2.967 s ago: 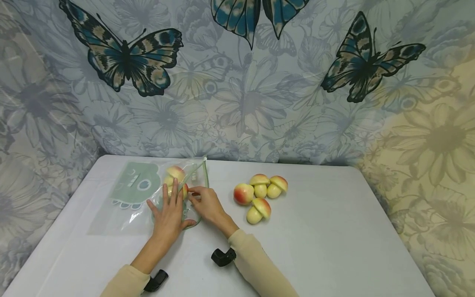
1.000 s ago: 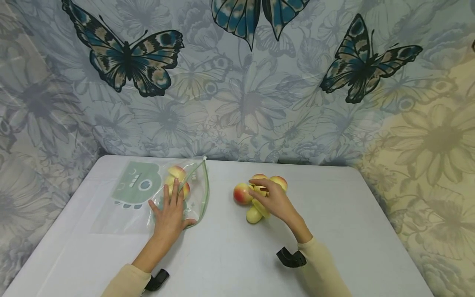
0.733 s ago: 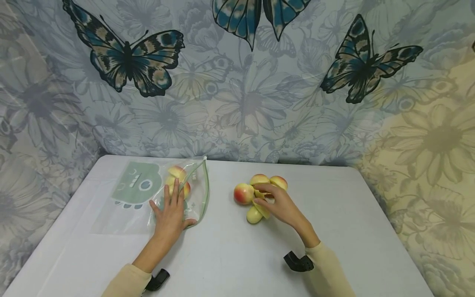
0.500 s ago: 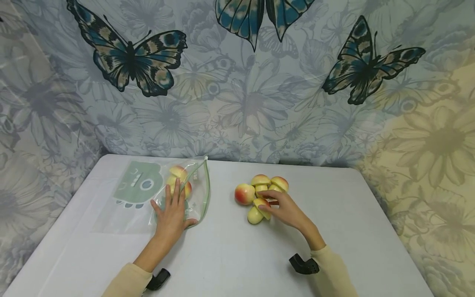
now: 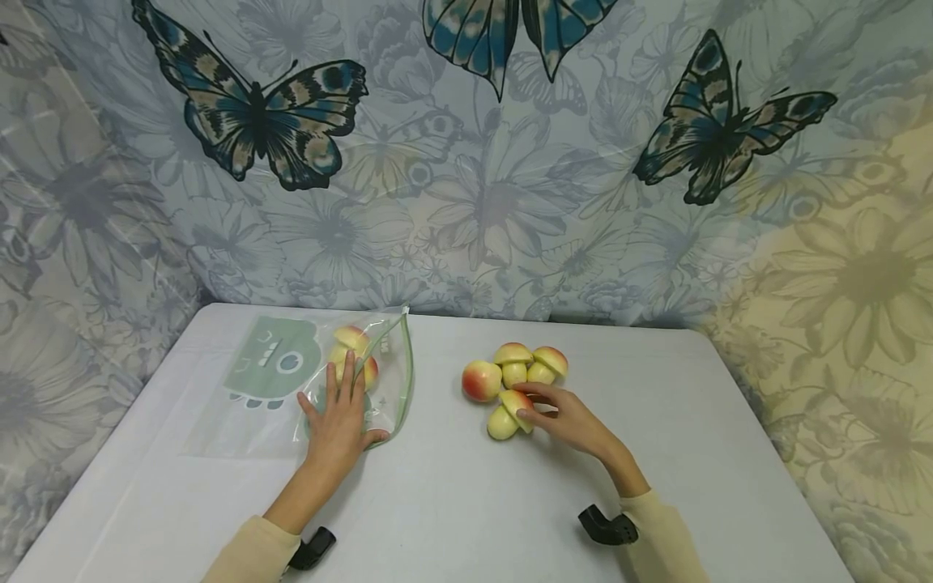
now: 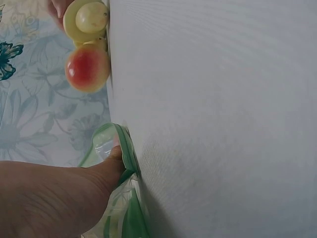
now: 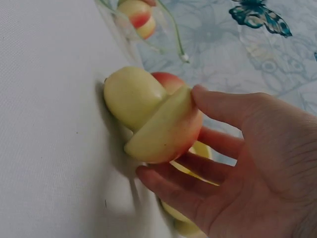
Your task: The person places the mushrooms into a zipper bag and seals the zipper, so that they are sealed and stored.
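Note:
A clear zip bag [image 5: 394, 380] with green edging and a green cartoon print lies on the left of the table. My left hand [image 5: 337, 433] rests on it with fingers spread, and the thumb touches the green edge in the left wrist view. Toy mushrooms [image 5: 350, 338] with yellow-red caps are inside, partly behind the fingers. My right hand [image 5: 576, 423] grips the cap of the nearest toy mushroom [image 7: 158, 129], thumb on one side and fingers on the other. That mushroom lies tilted on the table, its stem pointing left.
Just behind are more toy mushrooms: one lying with its red cap [image 5: 481, 380] toward me, and two standing side by side, the left one [image 5: 513, 354] and the right one [image 5: 550, 360]. The white table [image 5: 656, 453] meets a butterfly-patterned backdrop [image 5: 496, 202].
My right hand has left the bag, moved right over the mushroom group, then come down toward me onto the nearest mushroom's cap. My left hand has stayed on the bag.

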`<state>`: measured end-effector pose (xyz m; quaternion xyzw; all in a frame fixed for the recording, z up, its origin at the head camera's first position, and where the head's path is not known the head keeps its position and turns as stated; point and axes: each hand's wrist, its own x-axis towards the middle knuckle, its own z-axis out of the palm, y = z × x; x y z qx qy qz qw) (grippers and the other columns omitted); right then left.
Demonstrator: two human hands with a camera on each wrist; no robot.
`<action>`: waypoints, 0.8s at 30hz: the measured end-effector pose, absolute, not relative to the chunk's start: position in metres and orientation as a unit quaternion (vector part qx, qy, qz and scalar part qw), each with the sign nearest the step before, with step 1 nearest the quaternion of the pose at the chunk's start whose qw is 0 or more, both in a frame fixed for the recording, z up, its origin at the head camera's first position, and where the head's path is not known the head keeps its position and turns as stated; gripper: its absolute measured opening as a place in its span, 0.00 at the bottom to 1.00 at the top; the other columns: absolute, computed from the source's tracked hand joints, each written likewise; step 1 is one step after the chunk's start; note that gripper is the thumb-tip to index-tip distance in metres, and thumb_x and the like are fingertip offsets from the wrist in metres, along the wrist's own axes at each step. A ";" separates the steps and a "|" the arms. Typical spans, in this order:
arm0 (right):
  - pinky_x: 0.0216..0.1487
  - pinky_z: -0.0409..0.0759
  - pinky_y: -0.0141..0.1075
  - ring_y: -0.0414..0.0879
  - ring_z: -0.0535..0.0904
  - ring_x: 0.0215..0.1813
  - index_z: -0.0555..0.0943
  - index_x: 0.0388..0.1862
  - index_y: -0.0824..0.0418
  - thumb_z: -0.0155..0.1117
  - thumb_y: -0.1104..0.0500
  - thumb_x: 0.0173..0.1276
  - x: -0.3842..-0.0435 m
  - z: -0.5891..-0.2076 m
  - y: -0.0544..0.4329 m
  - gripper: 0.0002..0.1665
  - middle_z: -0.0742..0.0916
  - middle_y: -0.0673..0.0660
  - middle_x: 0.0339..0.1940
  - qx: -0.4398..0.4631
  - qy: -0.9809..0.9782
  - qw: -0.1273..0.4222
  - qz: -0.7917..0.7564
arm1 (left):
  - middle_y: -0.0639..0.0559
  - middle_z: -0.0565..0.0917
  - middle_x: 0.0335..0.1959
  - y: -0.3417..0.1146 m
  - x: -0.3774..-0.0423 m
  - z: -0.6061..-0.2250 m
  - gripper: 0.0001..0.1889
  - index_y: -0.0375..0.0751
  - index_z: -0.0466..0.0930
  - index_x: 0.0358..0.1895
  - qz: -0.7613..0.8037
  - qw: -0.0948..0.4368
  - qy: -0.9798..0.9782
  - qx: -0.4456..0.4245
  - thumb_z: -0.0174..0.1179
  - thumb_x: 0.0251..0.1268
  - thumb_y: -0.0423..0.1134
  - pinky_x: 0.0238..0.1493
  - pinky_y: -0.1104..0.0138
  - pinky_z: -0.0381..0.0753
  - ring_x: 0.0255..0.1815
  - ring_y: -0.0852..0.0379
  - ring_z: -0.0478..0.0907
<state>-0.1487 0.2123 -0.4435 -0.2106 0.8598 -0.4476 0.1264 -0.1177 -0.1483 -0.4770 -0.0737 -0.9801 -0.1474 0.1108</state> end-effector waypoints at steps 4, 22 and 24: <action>0.62 0.74 0.55 0.61 0.74 0.65 0.72 0.68 0.63 0.64 0.53 0.70 -0.148 -0.444 0.215 0.31 0.78 0.62 0.65 -0.203 0.861 0.133 -0.446 | 0.39 0.42 0.80 -0.149 -0.117 -0.476 0.60 0.27 0.57 0.73 -0.147 0.105 -0.981 -0.070 0.79 0.35 0.52 0.56 0.20 0.43 0.77 0.31 0.41; 0.56 0.78 0.50 0.56 0.79 0.58 0.76 0.64 0.63 0.74 0.53 0.61 -0.141 -0.448 0.217 0.34 0.82 0.57 0.60 -0.185 0.854 0.119 -0.471 | 0.39 0.42 0.80 -0.148 -0.116 -0.476 0.59 0.27 0.58 0.73 -0.140 0.104 -0.982 -0.067 0.78 0.36 0.53 0.55 0.20 0.44 0.77 0.31 0.43; 0.56 0.79 0.49 0.56 0.79 0.58 0.77 0.63 0.62 0.74 0.53 0.60 -0.140 -0.448 0.218 0.33 0.82 0.57 0.59 -0.177 0.854 0.118 -0.475 | 0.39 0.42 0.80 -0.148 -0.116 -0.475 0.60 0.28 0.57 0.73 -0.140 0.101 -0.983 -0.068 0.78 0.36 0.53 0.55 0.20 0.44 0.77 0.31 0.42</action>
